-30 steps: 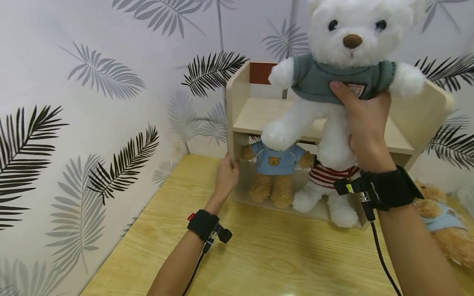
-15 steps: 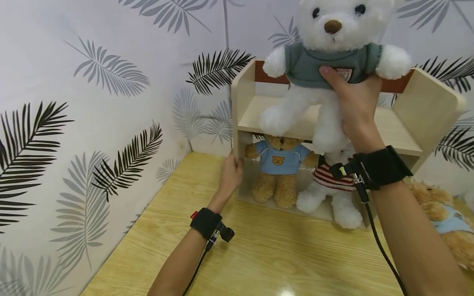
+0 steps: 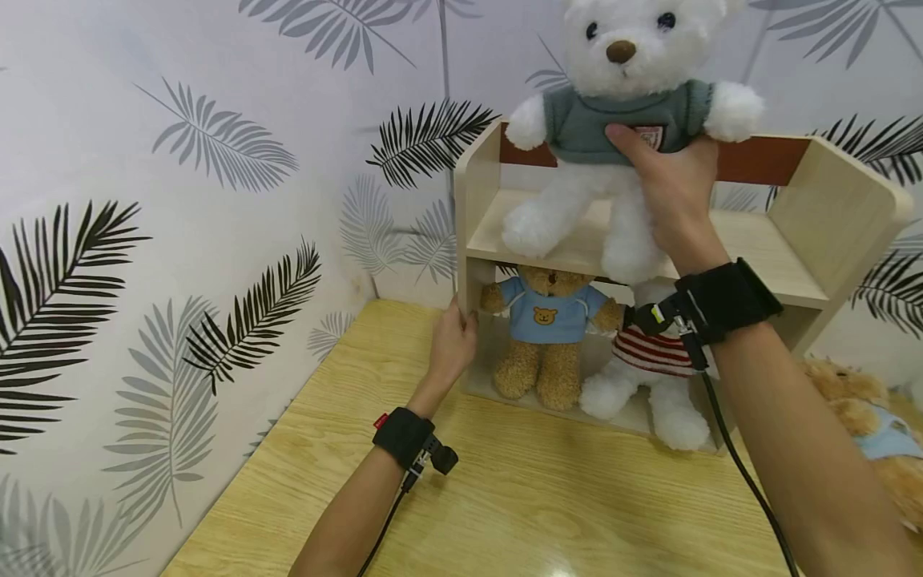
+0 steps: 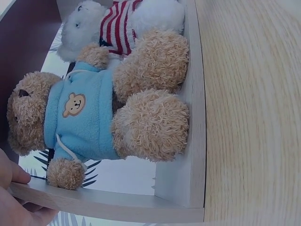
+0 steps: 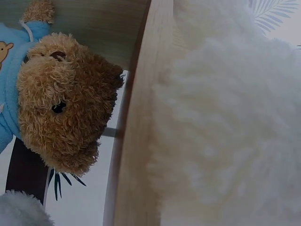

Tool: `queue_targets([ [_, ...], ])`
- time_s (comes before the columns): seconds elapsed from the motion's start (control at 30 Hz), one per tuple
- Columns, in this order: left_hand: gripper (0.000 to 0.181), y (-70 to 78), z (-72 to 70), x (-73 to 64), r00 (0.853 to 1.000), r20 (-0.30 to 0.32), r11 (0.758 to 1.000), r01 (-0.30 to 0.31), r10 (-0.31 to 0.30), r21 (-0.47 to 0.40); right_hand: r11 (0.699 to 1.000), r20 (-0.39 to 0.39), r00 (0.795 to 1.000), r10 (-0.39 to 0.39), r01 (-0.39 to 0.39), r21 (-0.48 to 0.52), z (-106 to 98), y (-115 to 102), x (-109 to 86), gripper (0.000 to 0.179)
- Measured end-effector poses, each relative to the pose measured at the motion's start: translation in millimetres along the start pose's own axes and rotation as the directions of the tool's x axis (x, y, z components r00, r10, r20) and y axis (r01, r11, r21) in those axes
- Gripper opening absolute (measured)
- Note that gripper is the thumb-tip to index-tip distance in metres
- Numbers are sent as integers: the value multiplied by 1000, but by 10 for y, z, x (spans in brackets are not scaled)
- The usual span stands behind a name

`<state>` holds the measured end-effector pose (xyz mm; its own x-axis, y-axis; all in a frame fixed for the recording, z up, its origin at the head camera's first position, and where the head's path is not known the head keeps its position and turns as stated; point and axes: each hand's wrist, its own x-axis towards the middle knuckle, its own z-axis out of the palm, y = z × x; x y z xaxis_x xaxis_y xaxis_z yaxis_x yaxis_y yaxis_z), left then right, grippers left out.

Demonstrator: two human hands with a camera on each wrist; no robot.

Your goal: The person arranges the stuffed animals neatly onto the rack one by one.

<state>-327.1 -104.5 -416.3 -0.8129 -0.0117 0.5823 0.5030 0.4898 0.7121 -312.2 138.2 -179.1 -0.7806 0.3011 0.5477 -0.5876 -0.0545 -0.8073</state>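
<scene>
In the head view my right hand [image 3: 674, 180] grips a white teddy bear [image 3: 642, 48] in a green sweater round its side, thumb across the front. The bear is upright, its feet overlapping the front edge of the wooden shelf's upper board [image 3: 764, 240]. White fur [image 5: 225, 117] fills much of the right wrist view, beside the board's edge. My left hand [image 3: 453, 340] grips the shelf's left side panel [image 3: 465, 216]; in the left wrist view the thumb and fingers [image 4: 19, 174] lie on either side of that panel.
In the lower compartment sit a brown teddy bear [image 3: 544, 320] in a blue top and a white bear [image 3: 652, 353] in red stripes. Another brown bear [image 3: 876, 433] lies right of the shelf. The shelf stands on a wooden table [image 3: 541, 497] near a leaf-patterned wall [image 3: 216, 272].
My right hand has carried the green-sweatered teddy bear left and towards the upper board. My left hand keeps its grip on the side panel; the view has shifted slightly.
</scene>
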Motion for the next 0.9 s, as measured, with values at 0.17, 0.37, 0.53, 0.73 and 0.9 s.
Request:
queue_targets([
  [0.17, 42, -25, -30, 4, 1000, -7, 1000, -15, 15, 1, 996, 14, 999, 44, -42, -79, 87, 49, 64, 78],
  [0.37, 41, -57, -44, 9, 1000, -14, 1000, -11, 11, 18, 988, 41, 995, 85, -79, -133, 196, 107, 130, 76],
  [0.53, 39, -52, -48, 9, 1000, -22, 999, -8, 9, 46, 957, 51, 991, 127, -109, -267, 239, 162, 198, 80],
  [0.73, 39, -36, -32, 18, 1000, -20, 999, -19, 20, 45, 942, 46, 987, 152, -131, -310, 275, 240, 294, 84],
  [0.9, 39, -38, -21, 21, 1000, -16, 1000, -8, 9, 21, 929, 43, 983, 177, -153, -338, 326, 294, 355, 86],
])
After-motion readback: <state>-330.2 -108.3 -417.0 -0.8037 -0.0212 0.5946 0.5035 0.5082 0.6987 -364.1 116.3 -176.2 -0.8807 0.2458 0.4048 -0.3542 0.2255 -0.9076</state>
